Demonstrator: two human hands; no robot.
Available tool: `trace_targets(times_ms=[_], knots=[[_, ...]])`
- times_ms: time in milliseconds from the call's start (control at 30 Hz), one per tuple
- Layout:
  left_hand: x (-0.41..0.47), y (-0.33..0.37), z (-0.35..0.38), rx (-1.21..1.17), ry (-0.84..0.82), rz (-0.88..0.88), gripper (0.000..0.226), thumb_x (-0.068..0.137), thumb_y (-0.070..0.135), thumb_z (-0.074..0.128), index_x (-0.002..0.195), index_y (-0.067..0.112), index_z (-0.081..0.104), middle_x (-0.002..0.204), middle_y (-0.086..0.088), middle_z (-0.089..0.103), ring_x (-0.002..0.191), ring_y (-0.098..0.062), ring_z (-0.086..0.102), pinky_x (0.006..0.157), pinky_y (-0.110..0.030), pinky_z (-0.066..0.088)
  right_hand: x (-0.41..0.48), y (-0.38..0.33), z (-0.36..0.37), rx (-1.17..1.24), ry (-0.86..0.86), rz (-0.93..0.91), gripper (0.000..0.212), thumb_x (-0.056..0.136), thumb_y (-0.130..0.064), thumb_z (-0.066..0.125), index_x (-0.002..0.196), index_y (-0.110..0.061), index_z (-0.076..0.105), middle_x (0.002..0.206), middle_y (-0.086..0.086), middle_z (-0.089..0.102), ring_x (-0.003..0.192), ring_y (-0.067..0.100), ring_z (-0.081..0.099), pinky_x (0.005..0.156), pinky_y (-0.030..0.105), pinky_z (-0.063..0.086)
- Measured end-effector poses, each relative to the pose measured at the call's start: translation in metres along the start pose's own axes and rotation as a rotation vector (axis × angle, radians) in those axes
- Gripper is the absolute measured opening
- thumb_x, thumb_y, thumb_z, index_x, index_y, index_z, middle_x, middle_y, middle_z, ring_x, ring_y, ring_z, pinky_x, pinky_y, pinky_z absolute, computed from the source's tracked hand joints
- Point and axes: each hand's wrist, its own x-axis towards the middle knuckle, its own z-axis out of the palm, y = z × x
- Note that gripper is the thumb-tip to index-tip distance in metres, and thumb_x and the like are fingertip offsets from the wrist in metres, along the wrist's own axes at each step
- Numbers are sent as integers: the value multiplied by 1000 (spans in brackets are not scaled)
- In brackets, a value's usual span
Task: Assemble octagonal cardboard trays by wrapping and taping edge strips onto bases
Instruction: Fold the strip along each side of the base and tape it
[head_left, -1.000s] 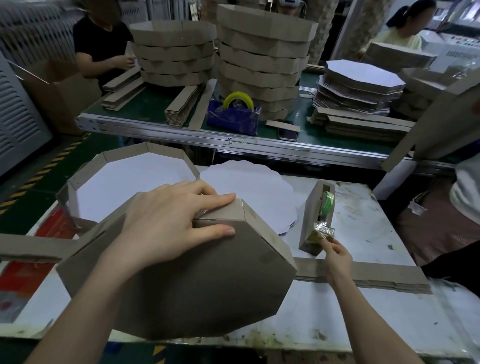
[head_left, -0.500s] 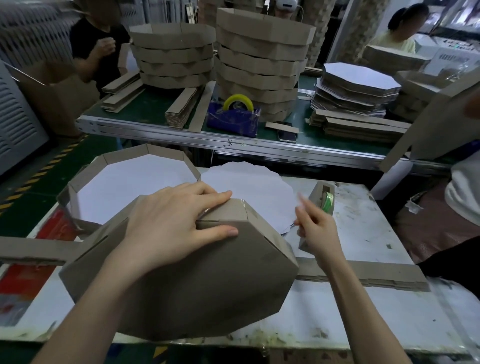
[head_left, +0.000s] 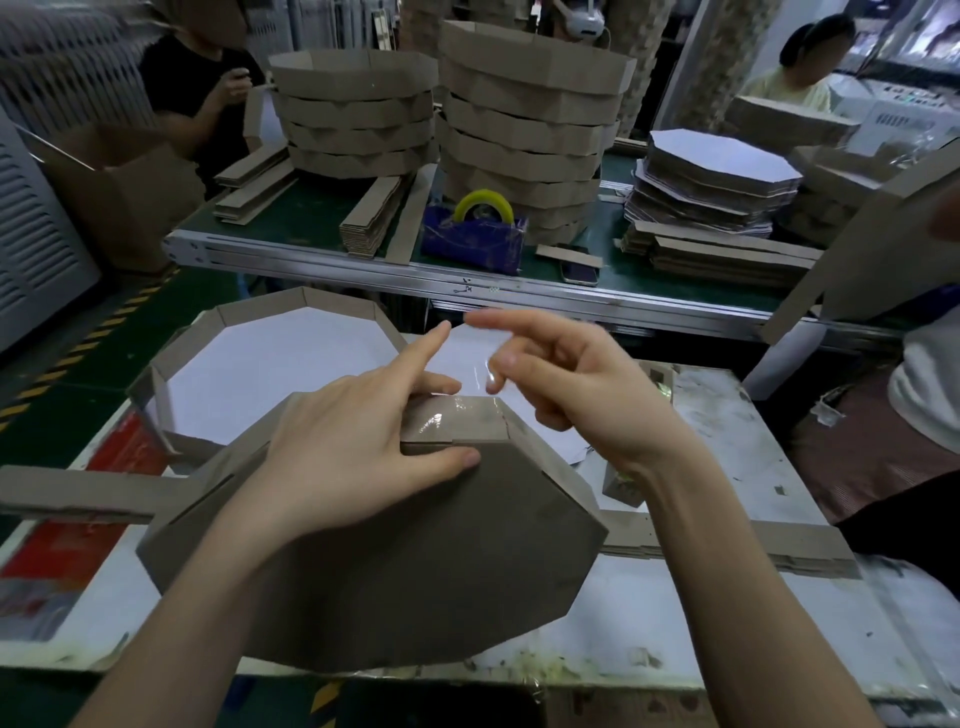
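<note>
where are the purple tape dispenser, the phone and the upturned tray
purple tape dispenser (head_left: 471, 240), head view, its purple body
phone (head_left: 578, 271), head view, middle of its screen
upturned tray (head_left: 415, 561), head view, bare brown base

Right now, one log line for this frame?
stage: taping seam | left hand: presses upturned tray | right hand: holds clear tape on edge strip

The right hand (head_left: 566, 384) has left the tape dispenser (head_left: 623, 488) at 3 o'clock of the tray (head_left: 415, 561) and come over its 12 o'clock edge. Blurred, it pinches clear tape (head_left: 441, 410) whose glossy end now lies on the edge strip (head_left: 483, 427). The left hand (head_left: 343, 441) has lifted its index finger (head_left: 426, 345) off the strip, toward 1 o'clock. At 11 o'clock, the person in black (head_left: 197, 98) has raised 1 hand.
</note>
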Motion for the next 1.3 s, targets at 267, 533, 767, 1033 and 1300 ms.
trace_targets(times_ms=[267, 533, 767, 1033, 1300], knots=[[-5, -5, 3, 58, 18, 1, 88, 70, 79, 50, 141, 60, 1, 127, 34, 54, 117, -7, 53, 79, -30, 46, -12, 14, -2, -157, 49, 266, 25, 98, -13, 58, 119, -23, 69, 74, -4, 67, 53, 10, 33, 47, 21, 27], [-4, 0, -5, 160, -51, 104, 43, 76, 77, 25, 117, 76, 39, 123, 31, 53, 109, 3, 46, 69, -13, 30, -17, 20, -5, -152, 37, 270, 27, 98, -12, 58, 119, -25, 69, 75, -2, 67, 56, 15, 31, 45, 19, 27], [-3, -4, -2, 118, -71, 120, 41, 75, 78, 25, 113, 74, 40, 129, 27, 53, 113, 1, 45, 74, -22, 37, -16, 26, -7, -150, 31, 282, 17, 96, -25, 65, 110, -23, 73, 67, -4, 65, 49, 6, 37, 44, 14, 30], [-2, -1, -1, 38, -41, 133, 37, 81, 72, 43, 116, 65, 50, 119, 29, 59, 107, -1, 50, 77, -31, 47, -8, 43, -18, -283, -73, 289, 33, 79, -58, 68, 90, -28, 77, 48, -12, 50, 43, 0, 42, 46, 6, 32], [1, -1, -2, 122, -110, 180, 45, 80, 76, 31, 119, 65, 51, 128, 30, 53, 114, 3, 46, 81, -29, 47, -11, 67, -30, -29, -299, 289, 17, 88, -45, 66, 96, -30, 70, 97, 1, 66, 92, 18, 62, 82, 31, 50]])
